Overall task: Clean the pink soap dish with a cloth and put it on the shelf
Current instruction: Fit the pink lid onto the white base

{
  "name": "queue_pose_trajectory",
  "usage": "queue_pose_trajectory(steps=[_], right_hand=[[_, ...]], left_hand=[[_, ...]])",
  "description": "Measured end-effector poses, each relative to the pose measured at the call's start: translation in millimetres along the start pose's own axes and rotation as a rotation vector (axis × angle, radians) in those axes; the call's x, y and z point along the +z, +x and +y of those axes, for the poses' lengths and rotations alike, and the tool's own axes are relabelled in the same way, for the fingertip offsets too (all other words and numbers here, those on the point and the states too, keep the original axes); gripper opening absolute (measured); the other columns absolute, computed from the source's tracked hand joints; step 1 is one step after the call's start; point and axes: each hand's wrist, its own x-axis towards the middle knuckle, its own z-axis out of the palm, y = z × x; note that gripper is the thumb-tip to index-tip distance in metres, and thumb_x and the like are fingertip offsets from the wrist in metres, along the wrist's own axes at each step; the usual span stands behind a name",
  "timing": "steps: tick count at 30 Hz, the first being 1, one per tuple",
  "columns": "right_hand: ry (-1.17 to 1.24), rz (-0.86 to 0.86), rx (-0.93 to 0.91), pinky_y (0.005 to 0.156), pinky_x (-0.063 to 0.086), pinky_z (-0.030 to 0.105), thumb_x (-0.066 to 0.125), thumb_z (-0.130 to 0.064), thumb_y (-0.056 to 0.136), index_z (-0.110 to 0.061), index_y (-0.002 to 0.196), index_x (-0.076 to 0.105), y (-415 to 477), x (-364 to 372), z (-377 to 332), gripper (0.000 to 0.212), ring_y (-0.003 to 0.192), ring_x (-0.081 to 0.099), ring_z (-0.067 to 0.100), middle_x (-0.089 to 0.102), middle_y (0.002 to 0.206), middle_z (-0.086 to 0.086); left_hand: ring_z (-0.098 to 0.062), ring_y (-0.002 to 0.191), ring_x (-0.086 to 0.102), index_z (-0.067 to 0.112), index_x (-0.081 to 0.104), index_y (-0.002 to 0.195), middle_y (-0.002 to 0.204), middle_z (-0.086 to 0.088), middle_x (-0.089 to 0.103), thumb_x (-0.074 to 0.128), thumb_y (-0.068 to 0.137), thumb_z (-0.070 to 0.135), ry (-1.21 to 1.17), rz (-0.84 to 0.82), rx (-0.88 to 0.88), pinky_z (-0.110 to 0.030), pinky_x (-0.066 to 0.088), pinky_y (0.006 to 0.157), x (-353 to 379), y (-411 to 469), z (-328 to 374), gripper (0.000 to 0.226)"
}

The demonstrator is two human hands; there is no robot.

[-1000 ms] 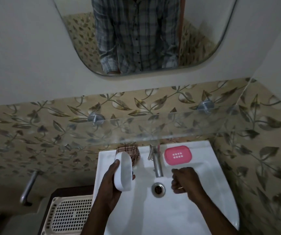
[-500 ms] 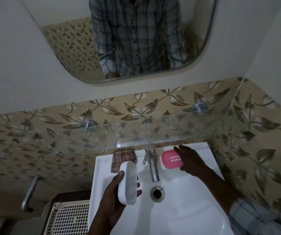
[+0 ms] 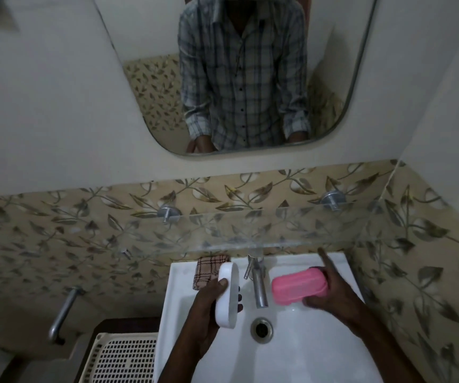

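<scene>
Pink soap dish (image 3: 299, 286): above sink (image 3: 292, 360), right of tap (image 3: 258, 286), gripped by right hand (image 3: 330, 297). Left hand (image 3: 209, 308): curled round white oval piece (image 3: 227, 294), possibly a lid. Checked cloth (image 3: 207, 269): sink's back rim, beneath glass shelf (image 3: 250, 233).

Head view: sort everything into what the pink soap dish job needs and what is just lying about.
For the job: pink soap dish, gripped by the right hand; checked cloth on the basin rim; glass shelf.
Just about: white oval dish in the left hand; tap; mesh basket; mirror.
</scene>
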Motion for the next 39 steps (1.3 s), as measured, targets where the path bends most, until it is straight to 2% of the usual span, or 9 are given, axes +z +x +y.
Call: queue_pose_trajectory(steps=[4, 8, 11, 13, 15, 17, 19, 27, 39], right_hand=[[-0.14, -0.27, 0.019, 0.068, 0.055, 0.017, 0.088, -0.017, 0.054, -0.049, 0.148, -0.01, -29, 26, -59, 0.14, 0.09, 0.067, 0.003, 0.059, 0.115, -0.006], [-0.05, -0.265, 0.055, 0.072, 0.057, 0.021, 0.089, -0.023, 0.055, -0.049, 0.148, -0.013, -36, 51, -101, 0.14, 0.091, 0.07, 0.012, 0.061, 0.115, -0.001], [0.245, -0.147, 0.086, 0.081, 0.061, 0.038, 0.086, -0.013, 0.061, -0.037, 0.154, 0.001, -43, 73, -107, 0.128, 0.098, 0.072, 0.022, 0.067, 0.116, 0.007], [0.433, -0.057, 0.149, 0.086, 0.059, 0.045, 0.088, -0.017, 0.061, -0.024, 0.152, 0.024, -51, 90, -104, 0.111, 0.099, 0.072, 0.026, 0.069, 0.117, 0.011], [0.48, 0.002, 0.183, 0.086, 0.058, 0.041, 0.086, -0.029, 0.061, -0.014, 0.135, 0.053, -59, 104, -102, 0.082, 0.098, 0.072, 0.023, 0.074, 0.111, 0.004], [0.415, 0.052, 0.159, 0.087, 0.056, 0.042, 0.079, -0.029, 0.073, -0.026, 0.122, 0.065, -63, 110, -101, 0.051, 0.099, 0.071, 0.02, 0.076, 0.105, -0.004], [0.399, 0.072, 0.131, 0.091, 0.056, 0.046, 0.074, -0.023, 0.079, -0.028, 0.119, 0.068, -63, 110, -100, 0.04, 0.1, 0.071, 0.021, 0.076, 0.105, -0.003], [0.373, 0.028, 0.071, 0.086, 0.06, 0.039, 0.068, -0.011, 0.086, -0.021, 0.122, 0.067, -65, 110, -113, 0.037, 0.1, 0.071, 0.024, 0.074, 0.11, 0.005], [0.462, 0.013, 0.006, 0.091, 0.058, 0.044, 0.072, -0.015, 0.083, -0.028, 0.12, 0.068, -71, 118, -115, 0.039, 0.102, 0.072, 0.023, 0.075, 0.11, 0.002]], left_hand=[[-0.032, 0.103, 0.067, 0.02, 0.059, 0.137, 0.124, -0.019, 0.068, 0.082, 0.07, 0.04, 0.19, -0.056, 0.009, -0.049, 0.055, 0.091, 17, -9, 9, 0.073], [-0.033, 0.109, 0.069, 0.026, 0.056, 0.138, 0.127, -0.017, 0.069, 0.077, 0.079, 0.03, 0.241, -0.106, 0.002, -0.059, 0.049, 0.099, 29, -24, 9, 0.062], [-0.034, 0.091, 0.07, 0.019, 0.066, 0.128, 0.111, -0.02, 0.073, 0.078, 0.08, 0.031, 0.149, -0.125, 0.043, -0.057, 0.052, 0.089, 37, -38, 11, 0.051], [-0.034, 0.086, 0.066, 0.01, 0.066, 0.126, 0.104, -0.024, 0.069, 0.077, 0.079, 0.033, 0.092, -0.099, 0.058, -0.05, 0.053, 0.082, 40, -44, 10, 0.054], [-0.035, 0.088, 0.064, 0.009, 0.067, 0.124, 0.105, -0.025, 0.068, 0.074, 0.08, 0.032, 0.079, -0.091, 0.059, -0.045, 0.053, 0.079, 42, -47, 9, 0.051], [-0.04, 0.098, 0.066, 0.013, 0.069, 0.124, 0.114, -0.024, 0.07, 0.073, 0.081, 0.032, 0.098, -0.09, 0.081, -0.048, 0.053, 0.086, 42, -46, 6, 0.046], [-0.045, 0.115, 0.064, 0.016, 0.068, 0.126, 0.124, -0.023, 0.069, 0.072, 0.082, 0.031, 0.126, -0.066, 0.104, -0.059, 0.048, 0.102, 39, -40, 4, 0.046], [-0.047, 0.123, 0.059, 0.019, 0.063, 0.132, 0.129, -0.02, 0.067, 0.073, 0.083, 0.034, 0.184, -0.094, 0.128, -0.067, 0.041, 0.106, 28, -34, 16, 0.053], [-0.04, 0.117, 0.065, 0.021, 0.062, 0.133, 0.126, -0.016, 0.07, 0.075, 0.08, 0.044, 0.177, -0.14, 0.164, -0.056, 0.052, 0.099, 36, -48, 25, 0.06]])
